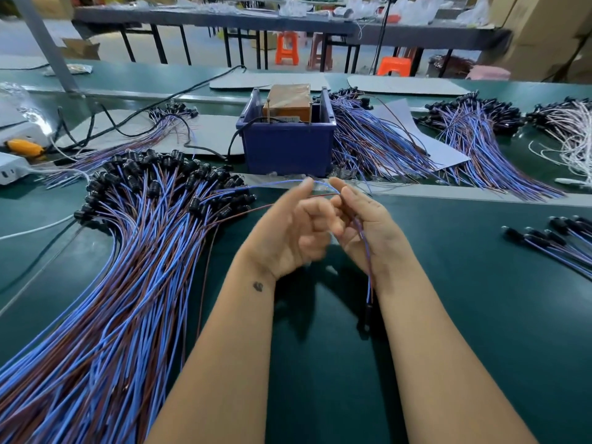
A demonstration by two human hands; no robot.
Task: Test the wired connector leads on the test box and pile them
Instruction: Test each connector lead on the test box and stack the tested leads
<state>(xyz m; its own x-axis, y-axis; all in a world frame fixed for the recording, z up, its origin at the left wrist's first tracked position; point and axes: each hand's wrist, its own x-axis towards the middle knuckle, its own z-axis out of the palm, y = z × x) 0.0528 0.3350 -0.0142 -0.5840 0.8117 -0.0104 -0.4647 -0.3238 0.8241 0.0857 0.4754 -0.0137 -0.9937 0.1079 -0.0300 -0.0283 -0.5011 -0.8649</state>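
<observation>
R hand [365, 229] is up over the mid tabletop [464, 315], palm turned inward, fingers curled round one lead [363, 238]. Its blue and brown wires run down across the palm past the wrist, and the black connector [366, 315] hangs at the bottom end, just above the green surface. The top ends of those wires stick out past the fingertips and bend left. L hand [288, 229] sits right beside the R one, fingers curled, forefinger and thumb up at the blue wire tip; blurred, so can't tell if it really pinches it. A thin brown wire trails left from between the hands toward the big pile [128, 251].

That big pile covers the L side of the tabletop, wires fanned toward the near L corner, black connectors bunched at the far end. Straight beyond the hands, near the far edge, stands a blue bin [285, 149] w/ the tan test box [290, 102] inside; a black cable leaves it on the L. Another pile [378, 145] lies just R of the bin, partly on a gray sheet. Small pile [557, 241] sits at the R edge. White wires [573, 139] lie at the far R corner. Orange stools [286, 48] stand on the floor beyond.
</observation>
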